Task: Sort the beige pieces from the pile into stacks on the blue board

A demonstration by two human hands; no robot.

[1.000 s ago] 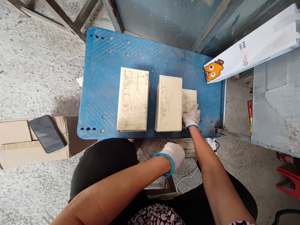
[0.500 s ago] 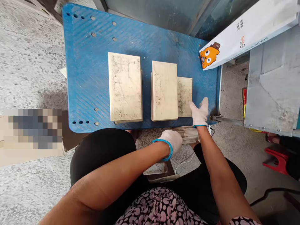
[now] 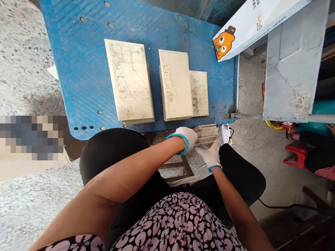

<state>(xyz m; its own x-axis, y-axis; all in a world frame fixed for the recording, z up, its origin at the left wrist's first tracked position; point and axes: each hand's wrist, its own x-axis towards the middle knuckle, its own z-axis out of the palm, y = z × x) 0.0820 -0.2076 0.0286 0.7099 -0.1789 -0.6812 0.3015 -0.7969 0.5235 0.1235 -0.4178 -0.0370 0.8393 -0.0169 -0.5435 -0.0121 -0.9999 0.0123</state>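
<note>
A: Where are the plates?
B: The lower stack (image 3: 208,131) shows its edges just below the near side of the blue surface (image 3: 83,94), in front of the person. On that surface lie the left stack (image 3: 131,82), the middle stack (image 3: 175,85) and, right beside that one, the smaller stack (image 3: 201,94).

A: And the hands?
B: Both gloved. The left hand (image 3: 186,138) is curled at the left end of the lower stack; its fingertips are hidden, so I can't tell whether it grips. The right hand (image 3: 211,155) is spread by the near side, thumb and fingers apart, nothing seen between them.

A: How would those plates handle?
B: Thin, flat and stiff, I'd judge: one light, a whole stack fairly heavy. The faces look smooth enough to slide, and the corners might chip.

A: Best hold?
B: Opposite long edges, pressed square between both palms. For a single plate, thumb above and fingers beneath one edge.

A: What about the surroundings?
B: The surface is scuffed, with diagonal ridges and bolt holes. A white paper bag (image 3: 251,29) overlaps its far right corner. A power strip (image 3: 225,134) is near the lower stack, a red stool (image 3: 295,156) further right, on rough floor (image 3: 26,66).
</note>
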